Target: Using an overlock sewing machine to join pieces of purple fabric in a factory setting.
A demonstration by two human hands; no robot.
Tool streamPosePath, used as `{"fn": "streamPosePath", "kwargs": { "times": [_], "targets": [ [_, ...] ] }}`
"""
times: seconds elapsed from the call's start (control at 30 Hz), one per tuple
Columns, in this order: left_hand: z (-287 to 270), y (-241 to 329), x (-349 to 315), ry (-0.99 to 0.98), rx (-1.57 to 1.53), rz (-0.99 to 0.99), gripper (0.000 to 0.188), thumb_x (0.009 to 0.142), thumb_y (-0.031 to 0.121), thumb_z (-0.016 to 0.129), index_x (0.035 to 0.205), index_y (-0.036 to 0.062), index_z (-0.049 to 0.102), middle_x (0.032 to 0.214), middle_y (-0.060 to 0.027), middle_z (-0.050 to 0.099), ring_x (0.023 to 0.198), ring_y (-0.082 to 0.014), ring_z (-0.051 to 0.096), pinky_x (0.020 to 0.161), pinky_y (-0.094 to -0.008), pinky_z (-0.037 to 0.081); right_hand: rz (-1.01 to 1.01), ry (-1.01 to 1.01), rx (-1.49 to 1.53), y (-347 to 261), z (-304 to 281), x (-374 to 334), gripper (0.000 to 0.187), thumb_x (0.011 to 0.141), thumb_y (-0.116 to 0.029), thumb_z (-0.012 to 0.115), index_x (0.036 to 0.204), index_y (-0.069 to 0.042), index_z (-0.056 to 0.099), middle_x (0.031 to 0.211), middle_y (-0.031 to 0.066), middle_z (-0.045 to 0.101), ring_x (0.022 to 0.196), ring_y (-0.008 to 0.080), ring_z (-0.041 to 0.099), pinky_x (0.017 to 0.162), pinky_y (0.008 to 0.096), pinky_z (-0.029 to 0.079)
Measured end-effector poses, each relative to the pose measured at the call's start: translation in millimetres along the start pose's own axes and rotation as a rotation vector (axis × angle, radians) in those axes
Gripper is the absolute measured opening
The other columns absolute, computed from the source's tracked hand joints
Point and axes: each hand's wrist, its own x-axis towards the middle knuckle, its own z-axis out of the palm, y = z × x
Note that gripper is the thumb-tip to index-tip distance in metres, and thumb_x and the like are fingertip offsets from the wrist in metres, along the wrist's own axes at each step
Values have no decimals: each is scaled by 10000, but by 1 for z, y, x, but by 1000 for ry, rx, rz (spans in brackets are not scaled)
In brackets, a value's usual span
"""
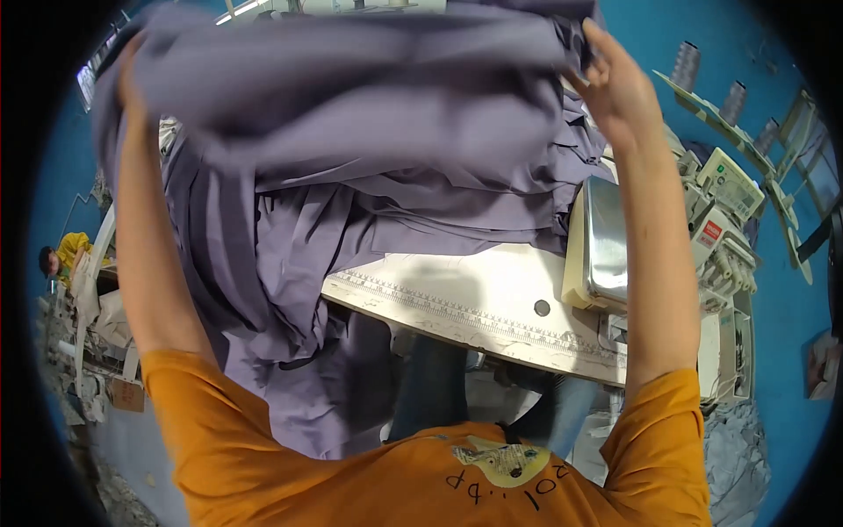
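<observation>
A wide piece of purple-grey fabric (369,97) is stretched in the air between my raised hands, its middle blurred by motion. My left hand (132,83) holds its left end up; cloth covers most of those fingers. At the other end, my right hand (612,88) grips the fabric's edge between thumb and fingers. Below, more of the same cloth lies in folds on a white sewing table (430,279) and hangs over its front edge at the left. A printed ruler scale runs along that table edge.
A sewing machine (606,246) with a shiny metal cover stands on the table's right, beside a control panel (731,184). Thread cones (734,104) stand on a rack at the far right. Grey cloth (733,452) is heaped at lower right. Another person (75,250) is at far left.
</observation>
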Motion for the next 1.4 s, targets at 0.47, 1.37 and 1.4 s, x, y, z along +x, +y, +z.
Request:
{"fn": "streamPosePath", "kwargs": {
  "times": [0.47,1.37,1.4],
  "targets": [
    [133,-84,-316,314,-772,271,232,873,78,643,1080,-2,576,1007,-122,594,876,-253,562,797,-343,453,-103,-509,-855,111,-38,-234,168,846,-104,668,1001,-43,688,909,87,681,822,200,659,730,303,510],
    [212,-260,-612,-906,109,431,178,832,314,619,840,174,728,928,-83,682,847,-290,664,702,-412,536,62,-340,-948,134,-42,-260,110,876,-81,649,959,-23,689,761,13,588,597,71,454,563,219,381],
    [208,-257,-605,-915,116,485,157,811,300,639,822,169,725,921,-83,684,834,-294,664,698,-411,536,66,-347,-948,134,-42,-259,109,876,-82,649,959,-25,690,760,12,586,596,72,450,561,220,379]
  ]
}}
